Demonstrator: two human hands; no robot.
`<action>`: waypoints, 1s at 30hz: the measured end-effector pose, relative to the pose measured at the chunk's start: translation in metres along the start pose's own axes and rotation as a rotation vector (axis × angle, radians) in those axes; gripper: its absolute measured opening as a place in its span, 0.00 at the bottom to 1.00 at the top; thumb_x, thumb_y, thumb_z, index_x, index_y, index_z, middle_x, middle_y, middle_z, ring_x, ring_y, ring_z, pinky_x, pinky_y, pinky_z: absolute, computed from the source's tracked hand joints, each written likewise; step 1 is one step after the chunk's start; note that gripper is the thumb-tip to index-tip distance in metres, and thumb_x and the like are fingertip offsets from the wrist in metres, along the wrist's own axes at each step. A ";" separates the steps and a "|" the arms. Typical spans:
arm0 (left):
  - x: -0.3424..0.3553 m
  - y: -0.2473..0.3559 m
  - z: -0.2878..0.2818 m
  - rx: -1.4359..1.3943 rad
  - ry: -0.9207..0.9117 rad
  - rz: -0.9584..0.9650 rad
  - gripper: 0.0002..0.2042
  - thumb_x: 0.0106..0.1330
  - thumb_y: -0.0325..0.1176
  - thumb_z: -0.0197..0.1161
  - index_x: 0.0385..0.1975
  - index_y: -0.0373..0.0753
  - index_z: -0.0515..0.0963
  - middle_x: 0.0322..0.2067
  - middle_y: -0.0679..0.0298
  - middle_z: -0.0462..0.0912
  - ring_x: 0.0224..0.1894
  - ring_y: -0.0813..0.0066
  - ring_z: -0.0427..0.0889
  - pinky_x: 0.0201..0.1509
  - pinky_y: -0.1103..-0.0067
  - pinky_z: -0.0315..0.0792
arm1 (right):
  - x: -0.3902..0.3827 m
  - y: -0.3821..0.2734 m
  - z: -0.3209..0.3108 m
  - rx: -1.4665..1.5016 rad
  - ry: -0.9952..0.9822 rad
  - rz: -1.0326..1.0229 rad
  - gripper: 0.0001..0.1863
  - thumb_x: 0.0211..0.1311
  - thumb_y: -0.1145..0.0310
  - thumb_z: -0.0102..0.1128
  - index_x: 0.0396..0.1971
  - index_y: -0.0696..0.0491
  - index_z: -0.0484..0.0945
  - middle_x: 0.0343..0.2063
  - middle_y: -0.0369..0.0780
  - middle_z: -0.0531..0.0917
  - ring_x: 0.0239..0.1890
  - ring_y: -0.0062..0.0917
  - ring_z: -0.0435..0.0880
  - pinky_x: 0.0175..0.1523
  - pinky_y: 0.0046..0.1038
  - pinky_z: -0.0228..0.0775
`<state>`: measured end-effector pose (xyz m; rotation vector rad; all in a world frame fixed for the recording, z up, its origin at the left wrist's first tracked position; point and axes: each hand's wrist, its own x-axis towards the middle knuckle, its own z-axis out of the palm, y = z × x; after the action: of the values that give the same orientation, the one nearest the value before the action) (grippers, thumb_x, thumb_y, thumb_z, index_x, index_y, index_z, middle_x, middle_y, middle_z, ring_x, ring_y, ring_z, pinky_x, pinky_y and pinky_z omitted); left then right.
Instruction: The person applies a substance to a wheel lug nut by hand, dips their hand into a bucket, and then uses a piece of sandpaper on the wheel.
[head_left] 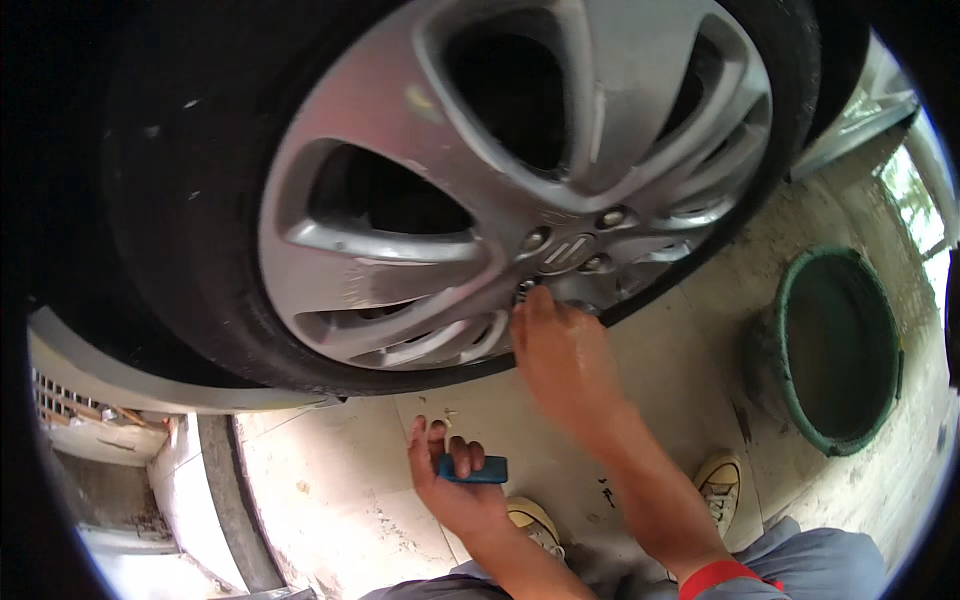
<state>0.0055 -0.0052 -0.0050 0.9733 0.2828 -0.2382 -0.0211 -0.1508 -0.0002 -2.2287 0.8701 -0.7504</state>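
A silver alloy wheel point(395, 130) with a black tyre point(190, 230) fills the upper part of the view. Its round centre cap point(568, 253) has shiny lug nuts point(536, 239) around it. My right hand point(565, 350) reaches up to the hub, fingers closed together at a shiny metal piece point(525, 290) in the lower-left nut recess. Whatever sits between those fingertips is hidden. Below the tyre, apart from the wheel, my left hand point(455, 480) holds a small blue block point(475, 469) between its fingers and palm; its exact kind does not show.
A dark green bucket point(787, 350) stands on the tiled floor at right. My canvas shoes point(718, 488) are planted under my arms. At lower left, a dark strip point(235, 500) runs along the floor, near a slatted vent point(70, 405). Pale car bodywork point(150, 380) borders the tyre.
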 end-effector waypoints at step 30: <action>0.006 -0.001 -0.001 -0.022 0.052 -0.031 0.08 0.63 0.35 0.59 0.37 0.38 0.74 0.27 0.68 0.76 0.13 0.85 0.60 0.17 0.85 0.56 | 0.004 0.002 -0.002 -0.378 0.192 -0.070 0.12 0.63 0.63 0.56 0.25 0.53 0.67 0.21 0.41 0.77 0.27 0.33 0.83 0.26 0.29 0.75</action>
<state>0.0110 -0.0056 -0.0081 0.9550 0.3474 -0.2382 -0.0207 -0.1555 0.0010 -2.5583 1.1079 -0.9063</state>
